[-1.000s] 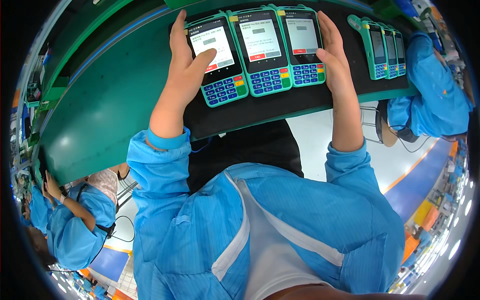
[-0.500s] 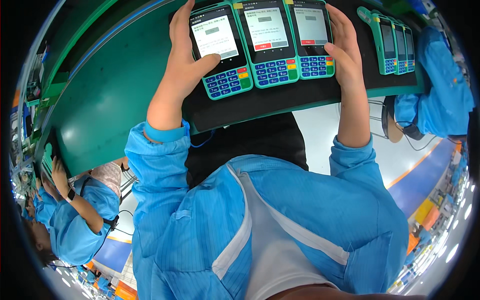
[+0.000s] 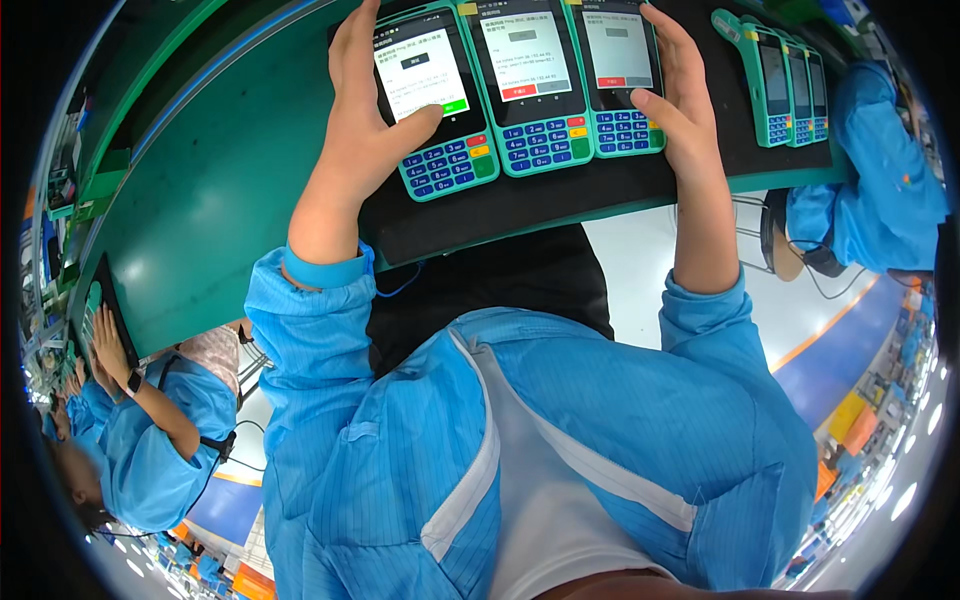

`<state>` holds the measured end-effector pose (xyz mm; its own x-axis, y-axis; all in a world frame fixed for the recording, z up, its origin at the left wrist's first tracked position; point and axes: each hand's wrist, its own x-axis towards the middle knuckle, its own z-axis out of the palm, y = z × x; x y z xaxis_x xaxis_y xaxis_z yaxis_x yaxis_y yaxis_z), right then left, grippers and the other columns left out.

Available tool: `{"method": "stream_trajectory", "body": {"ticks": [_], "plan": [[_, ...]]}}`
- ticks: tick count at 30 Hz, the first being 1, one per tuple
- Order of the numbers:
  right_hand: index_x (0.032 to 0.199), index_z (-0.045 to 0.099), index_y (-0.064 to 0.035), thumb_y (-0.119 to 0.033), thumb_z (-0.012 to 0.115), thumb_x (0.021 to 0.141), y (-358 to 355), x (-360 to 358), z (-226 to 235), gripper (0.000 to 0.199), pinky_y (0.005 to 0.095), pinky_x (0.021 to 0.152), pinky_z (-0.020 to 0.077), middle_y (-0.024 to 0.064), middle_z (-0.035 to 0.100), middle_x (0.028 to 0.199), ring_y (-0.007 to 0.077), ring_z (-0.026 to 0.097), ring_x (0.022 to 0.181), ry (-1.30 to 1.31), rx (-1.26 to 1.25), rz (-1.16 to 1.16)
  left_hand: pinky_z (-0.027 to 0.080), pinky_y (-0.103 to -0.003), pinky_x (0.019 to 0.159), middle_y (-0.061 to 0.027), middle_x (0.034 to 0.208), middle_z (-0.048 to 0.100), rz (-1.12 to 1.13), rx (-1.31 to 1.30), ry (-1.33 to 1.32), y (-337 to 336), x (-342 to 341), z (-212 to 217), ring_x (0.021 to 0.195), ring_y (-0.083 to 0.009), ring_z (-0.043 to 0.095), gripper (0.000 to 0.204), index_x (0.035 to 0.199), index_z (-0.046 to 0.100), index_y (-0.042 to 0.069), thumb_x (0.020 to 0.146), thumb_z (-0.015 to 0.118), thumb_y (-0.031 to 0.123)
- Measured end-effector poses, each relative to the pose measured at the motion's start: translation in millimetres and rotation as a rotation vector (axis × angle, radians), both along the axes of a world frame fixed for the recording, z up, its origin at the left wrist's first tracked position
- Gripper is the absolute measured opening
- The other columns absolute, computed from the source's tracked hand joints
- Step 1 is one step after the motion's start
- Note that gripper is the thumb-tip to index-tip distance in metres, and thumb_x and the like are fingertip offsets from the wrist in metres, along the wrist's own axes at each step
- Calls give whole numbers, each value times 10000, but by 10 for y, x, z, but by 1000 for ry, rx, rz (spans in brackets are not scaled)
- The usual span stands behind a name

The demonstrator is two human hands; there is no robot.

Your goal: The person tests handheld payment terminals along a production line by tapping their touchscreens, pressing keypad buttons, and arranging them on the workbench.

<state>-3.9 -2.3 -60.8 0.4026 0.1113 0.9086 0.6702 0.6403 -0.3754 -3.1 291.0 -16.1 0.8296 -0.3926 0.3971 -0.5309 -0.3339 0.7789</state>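
Note:
Three teal card payment terminals with blue keypads lie side by side in front of me. My left hand is closed along the outer edge of the left payment terminal, its thumb over the lower part of the lit screen, beside a green button. Between the other two sits the middle payment terminal, with a red button on its screen and no hand on it. At the other end my right hand grips the outer side of the right payment terminal. Its thumb rests at the lower right of that screen.
A black mat lies beneath the terminals on the green bench. Several more terminals stand in a row to the right. Co-workers in blue sit at left and right. A blue cord hangs near my left cuff.
On the left terminal's screen, a grey button has turned black and another has turned green. My right thumb has shifted slightly left. The terminals and hands have drifted a little left in view.

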Motion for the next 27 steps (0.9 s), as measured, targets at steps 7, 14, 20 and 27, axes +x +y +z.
{"method": "stream_trajectory", "body": {"ticks": [7,14,20,27], "plan": [[1442,271,3,-176,688,796,65,-441,561,790,389,1130,213,191,350,1436,304,314,1365,514,-469,-515,310,-398,1116,-146,1517,271,18,-49,37,-7,-12,-35,1377,-309,323,951,1519,194,114,694,665,127],[1442,250,31,-212,753,738,396,-652,830,899,404,1081,321,291,365,1394,395,382,1307,606,-1252,-1277,265,-425,1133,-158,1526,263,23,-25,10,19,13,-38,1403,-320,277,944,1519,207,110,675,628,165],[1473,208,-6,-113,708,747,257,-291,749,887,398,1096,299,254,394,1395,334,404,1308,97,-248,-434,255,-420,1135,-160,1522,269,48,-53,45,-21,-25,13,1402,-322,277,933,1515,217,94,677,619,180],[1499,180,-65,-15,638,749,-4,-348,680,881,409,1089,300,176,426,1384,285,415,1287,448,-279,-358,350,-396,1078,-185,1458,258,18,-66,48,-12,-1,30,1327,-312,344,861,1480,226,42,715,617,99]]}}
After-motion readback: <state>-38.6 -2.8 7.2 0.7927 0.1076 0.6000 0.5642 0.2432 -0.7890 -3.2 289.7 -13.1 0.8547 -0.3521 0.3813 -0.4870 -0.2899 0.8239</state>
